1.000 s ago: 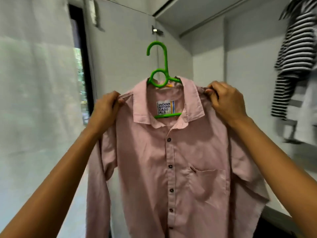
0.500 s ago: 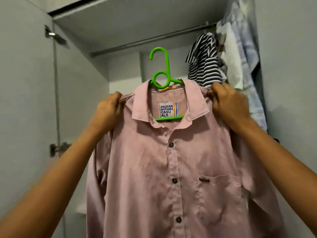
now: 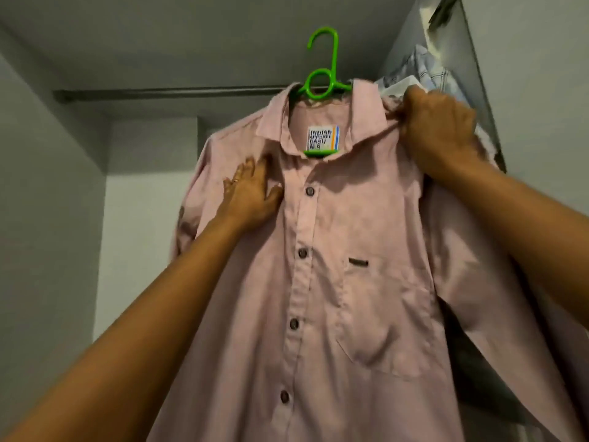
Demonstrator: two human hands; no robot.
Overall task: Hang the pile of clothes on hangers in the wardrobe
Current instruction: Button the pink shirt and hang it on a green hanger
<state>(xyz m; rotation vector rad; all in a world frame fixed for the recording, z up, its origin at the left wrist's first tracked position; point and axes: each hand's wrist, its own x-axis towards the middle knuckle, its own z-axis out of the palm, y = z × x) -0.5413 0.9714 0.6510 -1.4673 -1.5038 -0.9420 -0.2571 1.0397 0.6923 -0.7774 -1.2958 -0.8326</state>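
- The wardrobe (image 3: 143,218) opens behind the pink shirt, its pale grey walls and top showing above the shirt and to its left.
- The pink shirt (image 3: 350,282) is held up in front of the open wardrobe, front facing the camera, buttoned down the middle, sleeves hanging at both sides.
- A dark rail (image 3: 159,92) runs across the wardrobe, from the left wall to behind the shirt's collar.
- Other hung clothes (image 3: 424,68), pale and checked, are bunched just beyond the shirt's right shoulder.
- The right hand (image 3: 436,129) grips the shirt at the right shoulder, beside the collar, its fingers curled into bunched cloth.
- The left hand (image 3: 251,193) lies flat on the shirt's chest, left of the button strip and below the collar, with fingers straight and slightly spread; a thin ring (image 3: 235,180) shows on one finger.
- A green hanger (image 3: 333,59) sits inside the shirt's neck. Its hook rises above the collar, higher in view than the rail and not hooked on it.
- A chest pocket (image 3: 389,330) sits right of the button strip, with a small dark tab (image 3: 358,262) at its top edge.
- A white label (image 3: 322,139) with dark lettering sits inside the collar, just above the hanger's lower bar.
- Dark buttons (image 3: 309,191) run down the shirt's front.
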